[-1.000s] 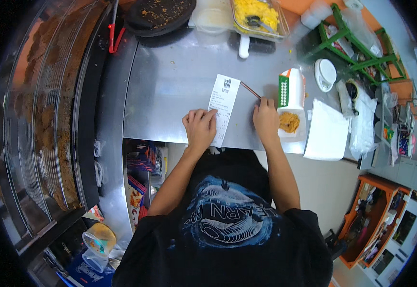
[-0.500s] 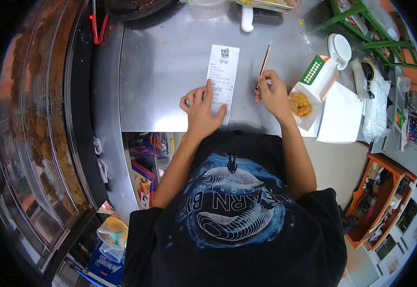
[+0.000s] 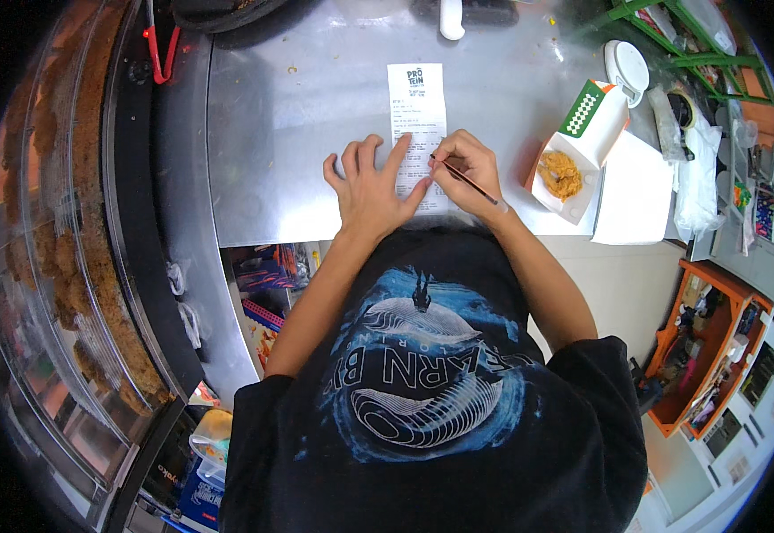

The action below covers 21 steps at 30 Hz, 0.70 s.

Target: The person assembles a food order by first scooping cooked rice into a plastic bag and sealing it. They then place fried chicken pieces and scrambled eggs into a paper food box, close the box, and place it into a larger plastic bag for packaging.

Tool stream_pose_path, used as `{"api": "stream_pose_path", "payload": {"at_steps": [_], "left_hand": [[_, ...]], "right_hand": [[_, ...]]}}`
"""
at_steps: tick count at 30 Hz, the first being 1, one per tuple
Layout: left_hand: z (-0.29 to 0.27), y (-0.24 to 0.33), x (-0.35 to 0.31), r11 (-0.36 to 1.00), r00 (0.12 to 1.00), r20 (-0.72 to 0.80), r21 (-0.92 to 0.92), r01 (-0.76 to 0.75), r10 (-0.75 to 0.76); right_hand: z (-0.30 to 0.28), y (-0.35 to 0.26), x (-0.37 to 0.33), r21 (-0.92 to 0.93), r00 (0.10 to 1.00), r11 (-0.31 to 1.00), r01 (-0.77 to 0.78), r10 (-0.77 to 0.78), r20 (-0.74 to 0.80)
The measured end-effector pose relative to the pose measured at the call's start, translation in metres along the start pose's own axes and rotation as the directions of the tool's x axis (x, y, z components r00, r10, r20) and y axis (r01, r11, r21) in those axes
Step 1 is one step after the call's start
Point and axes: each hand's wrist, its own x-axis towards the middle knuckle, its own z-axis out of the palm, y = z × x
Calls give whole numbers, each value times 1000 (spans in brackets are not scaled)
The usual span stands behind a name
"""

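Observation:
A long white printed receipt (image 3: pixel 417 105) lies flat on the steel counter (image 3: pixel 289 133) in front of me. My left hand (image 3: pixel 372 188) rests on its left edge, fingers spread, with the index finger and thumb on the paper. In my right hand (image 3: pixel 470 173) is a slim dark pencil (image 3: pixel 467 178), pinched between thumb and fingers. Its tip is at the receipt's right side, close to my left thumb; whether it touches the paper I cannot tell.
Right of my hands stands an open takeaway box (image 3: pixel 582 133) with fried food (image 3: pixel 560 174) inside. Beside it are a white sheet (image 3: pixel 633 197), a round white lid-like item (image 3: pixel 626 73) and plastic bags (image 3: pixel 698 169). A dark pan (image 3: pixel 227 12) and red-handled tongs (image 3: pixel 163 55) lie far left.
My right hand has moved left onto the receipt and turned the pencil so its tip points at the paper. My left hand's fingers have spread wider. The view has shifted slightly.

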Motion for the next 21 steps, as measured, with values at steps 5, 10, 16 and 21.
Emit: {"api": "stream_pose_path", "payload": {"at_steps": [5, 10, 16, 21], "left_hand": [[3, -4, 11, 1000, 1000, 2, 7, 16, -16], [7, -6, 14, 999, 999, 35, 4, 34, -34], [10, -12, 13, 1000, 995, 100, -5, 0, 1], [11, -13, 12, 1000, 992, 128, -2, -18, 18]], "right_hand": [[0, -1, 5, -137, 991, 984, 115, -123, -56], [2, -1, 3, -149, 985, 983, 108, -126, -114], [4, -6, 5, -203, 983, 978, 53, -87, -161], [8, -12, 10, -268, 974, 947, 179, -209, -87]]}}
